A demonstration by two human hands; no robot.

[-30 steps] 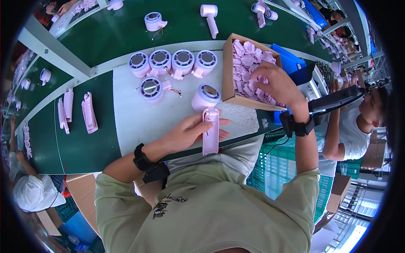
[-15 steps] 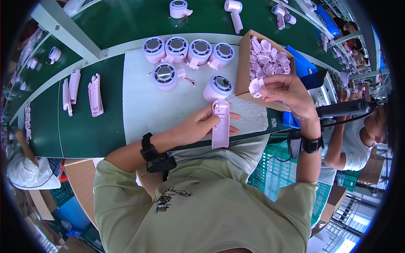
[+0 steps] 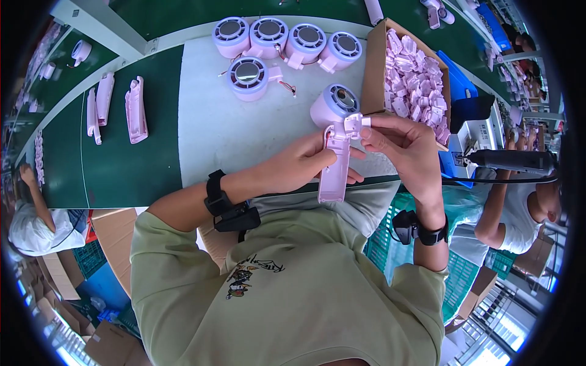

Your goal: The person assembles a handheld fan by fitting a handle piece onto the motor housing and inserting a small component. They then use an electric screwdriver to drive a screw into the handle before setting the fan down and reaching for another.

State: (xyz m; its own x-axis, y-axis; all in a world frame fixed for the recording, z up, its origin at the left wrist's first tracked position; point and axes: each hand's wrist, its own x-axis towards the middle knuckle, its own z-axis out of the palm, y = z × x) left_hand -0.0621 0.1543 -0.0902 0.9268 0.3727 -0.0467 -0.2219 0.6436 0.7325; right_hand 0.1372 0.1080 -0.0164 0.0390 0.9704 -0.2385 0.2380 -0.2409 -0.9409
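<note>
My left hand (image 3: 310, 161) is closed round a pink handheld fan (image 3: 334, 177), its thumb on the open, hollow handle and its other fingers behind. The fan's round head (image 3: 336, 105) points away from me, with a dark disc at its centre. Between the thumb and fingers of my right hand (image 3: 400, 146) is a small pink plastic piece (image 3: 354, 126), held at the neck where handle and head join. Whether the piece touches the handle I cannot tell. A bit of red wire shows inside the handle's upper end.
Several fan heads (image 3: 248, 76) stand on the white mat (image 3: 207, 134) at the back. A cardboard box (image 3: 373, 79) of small pink pieces is right of the mat, beside blue bins (image 3: 458, 79). Pink handle shells (image 3: 137, 113) lie on the green table at left. Co-workers sit at both sides.
My right hand has brought the small pink piece from the box's front edge left and down to the fan's neck. The left hand still holds the fan. The view has shifted.
</note>
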